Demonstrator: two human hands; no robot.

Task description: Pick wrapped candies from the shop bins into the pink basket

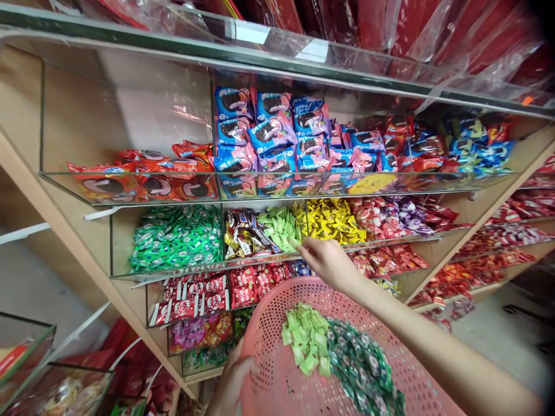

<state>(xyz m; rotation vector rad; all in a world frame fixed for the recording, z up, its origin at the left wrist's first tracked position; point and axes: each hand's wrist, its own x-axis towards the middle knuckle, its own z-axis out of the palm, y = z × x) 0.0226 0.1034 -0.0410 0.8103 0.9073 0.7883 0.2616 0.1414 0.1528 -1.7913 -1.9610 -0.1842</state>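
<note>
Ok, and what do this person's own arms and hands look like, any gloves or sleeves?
The right hand is bare, with no glove, and the right forearm shows no sleeve, watch or bracelet. The left hand is ungloved too, but only partly in view, so any left sleeve can't be made out.

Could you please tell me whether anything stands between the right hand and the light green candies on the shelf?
Nothing visible does: the right hand is right at the near right edge of the light green candies.
</note>
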